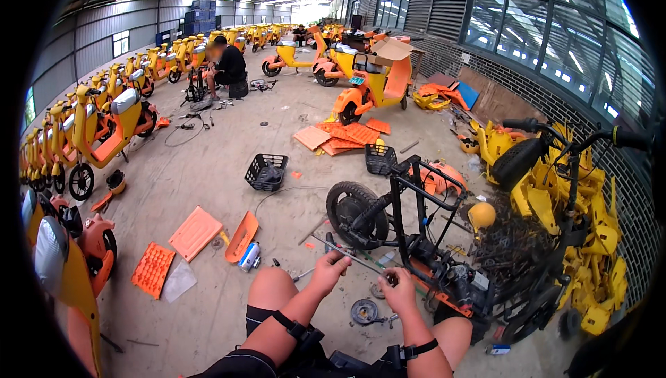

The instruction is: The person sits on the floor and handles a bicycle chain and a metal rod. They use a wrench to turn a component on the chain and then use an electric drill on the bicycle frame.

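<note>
A long thin metal rod (365, 263) slants across in front of my knees. My left hand (329, 272) is closed, its thumb and fingers pinched at the rod's middle. At its near right end, my right hand (398, 289) is closed round the rod; the fingertips partly hide that end. Just beyond my hands stands a stripped black scooter frame (397, 204) with a rear wheel (357, 215). A round metal brake plate (364, 311) lies on the floor below my hands. A screwdriver-like tool (303, 275) lies by my left wrist.
A blue-and-white can (249, 256) and orange panels (195, 233) lie to the left. Black baskets (266, 172) sit ahead. Yellow panels (596, 260) pile up along the right wall. Scooters (111, 128) line the left side. Farther off, a person (229, 66) sits working.
</note>
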Tool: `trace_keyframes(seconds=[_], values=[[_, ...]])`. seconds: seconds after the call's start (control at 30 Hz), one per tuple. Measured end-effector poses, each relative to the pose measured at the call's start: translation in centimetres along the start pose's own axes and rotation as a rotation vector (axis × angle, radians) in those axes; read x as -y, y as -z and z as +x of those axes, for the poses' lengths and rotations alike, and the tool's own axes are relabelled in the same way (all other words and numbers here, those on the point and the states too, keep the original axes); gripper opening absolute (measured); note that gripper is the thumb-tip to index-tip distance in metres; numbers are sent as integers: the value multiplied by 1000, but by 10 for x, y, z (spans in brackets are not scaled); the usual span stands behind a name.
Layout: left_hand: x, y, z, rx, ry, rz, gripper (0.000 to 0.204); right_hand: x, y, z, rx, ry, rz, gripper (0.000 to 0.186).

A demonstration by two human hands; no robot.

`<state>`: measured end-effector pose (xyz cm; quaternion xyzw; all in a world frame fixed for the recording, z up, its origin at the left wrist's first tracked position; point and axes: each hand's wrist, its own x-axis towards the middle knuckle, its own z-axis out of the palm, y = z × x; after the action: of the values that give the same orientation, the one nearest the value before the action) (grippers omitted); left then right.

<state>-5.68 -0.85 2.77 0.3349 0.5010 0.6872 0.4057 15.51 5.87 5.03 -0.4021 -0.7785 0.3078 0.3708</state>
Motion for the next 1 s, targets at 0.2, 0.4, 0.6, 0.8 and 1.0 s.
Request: trace_keyframes(seconds=[0.2,0.4,0.6,0.8,1.0], values=[[-10,11,-1,10,66,-171,25,19,21,-6,-46,189,53,23],[-12,10,0,30,51,-199,25,-6,22,-9,320,-584,884,33],[-21,3,-2,14,103,-121,21,5,27,-6,232,-685,727,48],[-21,0,-1,-23,122,-123,21,-8,16,-9,20,-284,572,33],[-16,4,2,-44,153,-181,22,17,26,-12,-108,160,161,16]])
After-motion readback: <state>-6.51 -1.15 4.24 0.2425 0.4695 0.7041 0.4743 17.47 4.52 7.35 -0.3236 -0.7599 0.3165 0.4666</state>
